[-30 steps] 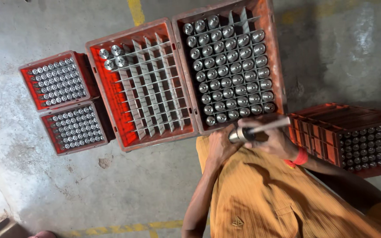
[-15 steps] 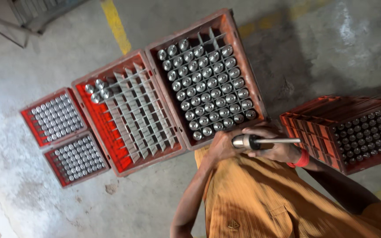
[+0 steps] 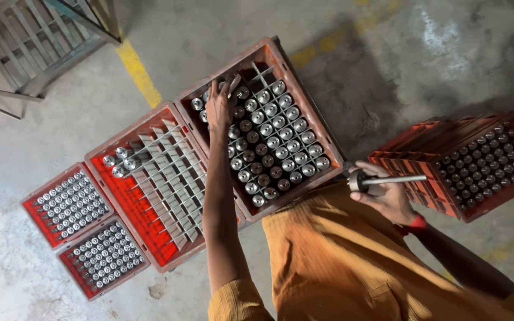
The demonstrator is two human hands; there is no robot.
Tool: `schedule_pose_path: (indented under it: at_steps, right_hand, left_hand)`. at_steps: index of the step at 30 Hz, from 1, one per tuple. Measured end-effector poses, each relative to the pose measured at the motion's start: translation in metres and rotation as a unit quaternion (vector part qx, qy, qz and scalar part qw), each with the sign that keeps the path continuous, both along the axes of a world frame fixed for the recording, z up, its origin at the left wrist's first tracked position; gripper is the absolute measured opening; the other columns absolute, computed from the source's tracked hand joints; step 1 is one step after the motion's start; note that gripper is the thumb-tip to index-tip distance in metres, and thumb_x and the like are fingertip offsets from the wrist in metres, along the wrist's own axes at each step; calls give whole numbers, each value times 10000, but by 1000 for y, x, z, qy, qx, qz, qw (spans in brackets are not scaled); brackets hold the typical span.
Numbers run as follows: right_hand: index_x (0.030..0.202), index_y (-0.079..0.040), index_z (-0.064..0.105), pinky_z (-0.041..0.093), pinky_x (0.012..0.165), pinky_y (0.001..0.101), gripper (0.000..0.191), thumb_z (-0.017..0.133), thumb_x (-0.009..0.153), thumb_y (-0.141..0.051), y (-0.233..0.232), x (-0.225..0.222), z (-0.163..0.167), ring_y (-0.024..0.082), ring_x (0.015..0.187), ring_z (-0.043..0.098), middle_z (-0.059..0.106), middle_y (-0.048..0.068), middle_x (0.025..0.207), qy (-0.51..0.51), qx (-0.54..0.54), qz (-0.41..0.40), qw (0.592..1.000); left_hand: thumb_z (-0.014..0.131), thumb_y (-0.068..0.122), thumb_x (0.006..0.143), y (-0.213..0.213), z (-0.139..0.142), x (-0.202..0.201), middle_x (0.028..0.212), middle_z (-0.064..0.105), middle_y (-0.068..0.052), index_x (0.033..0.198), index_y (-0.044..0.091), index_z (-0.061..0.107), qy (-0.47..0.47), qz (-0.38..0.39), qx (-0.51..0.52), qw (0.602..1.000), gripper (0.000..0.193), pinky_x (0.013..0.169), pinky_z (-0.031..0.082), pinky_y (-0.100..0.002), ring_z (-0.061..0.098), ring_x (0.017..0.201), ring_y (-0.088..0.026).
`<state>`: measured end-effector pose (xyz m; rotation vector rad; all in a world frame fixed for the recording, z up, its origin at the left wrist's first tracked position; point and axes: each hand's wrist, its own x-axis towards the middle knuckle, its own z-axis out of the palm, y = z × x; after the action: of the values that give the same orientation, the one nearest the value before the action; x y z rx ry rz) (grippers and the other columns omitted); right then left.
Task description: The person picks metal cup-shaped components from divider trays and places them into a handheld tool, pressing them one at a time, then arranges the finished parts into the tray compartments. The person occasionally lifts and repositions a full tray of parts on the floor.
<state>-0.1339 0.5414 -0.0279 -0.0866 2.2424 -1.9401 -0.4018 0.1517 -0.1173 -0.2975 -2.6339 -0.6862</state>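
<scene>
Orange plastic crate, divided by a grey grid into cells nearly all filled with upright metal cylinders, stands on the concrete floor. Left hand reaches to the crate's far corner, its grip closed on one metal cylinder at a cell there. Right hand, beside the crate's near right edge, holds a metal rod tool level in a closed grip. Left of it sits a mostly empty crate; a further filled crate stands to the right.
</scene>
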Motion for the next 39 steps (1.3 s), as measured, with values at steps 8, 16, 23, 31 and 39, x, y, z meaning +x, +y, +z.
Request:
schedule_pose_path:
  at_steps: [8, 16, 23, 31, 39]
  right_hand:
    - [1511, -33, 405, 488, 1008, 310, 615, 706, 978, -96, 0, 30, -60, 166, 1237, 603, 580, 174, 1475, -77, -170, 6, 982]
    - [1558, 11, 403, 448, 1086, 345, 703, 741, 985, -217, -12, 27, -72, 237, 1246, 570, 490, 261, 1528, -196, -448, 69, 870]
    - [1476, 33, 500, 474, 1079, 376, 645, 737, 897, -123, -51, 22, -50, 246, 1268, 580, 584, 183, 1386, -171, -225, 136, 949]
    - [1429, -54, 585, 501, 943, 296, 583, 762, 875, -95, -46, 40, -35, 150, 1093, 625, 674, 57, 1194, -221, -15, 77, 972]
    - [1411, -48, 569, 572, 984, 299, 633, 792, 820, -76, -92, 1, -8, 155, 1119, 671, 666, 48, 1255, -166, -63, 191, 965]
  left_hand:
    - [783, 195, 1016, -65, 16, 81, 1170, 730, -125, 1247, 135, 698, -115, 223, 202, 947, 253, 861, 598, -412, 735, 982, -316]
    - [912, 323, 660, -206, 15, 151, 1188, 628, -315, 1389, 66, 434, -138, 413, -88, 896, 909, 571, 565, -487, 689, 814, -388]
    - [842, 487, 881, -227, 6, 130, 911, 708, -180, 1212, 73, 570, -243, 428, -77, 867, 596, 531, 533, -512, 690, 672, -363]
    - [929, 258, 877, -236, 95, 232, 987, 703, -110, 1204, 48, 710, 5, 236, 81, 968, 446, 750, 530, -398, 668, 865, -253]
    - [815, 123, 864, -57, 27, 274, 870, 636, -98, 1084, 24, 558, -182, 161, 721, 649, 352, 588, 540, -355, 650, 648, -211]
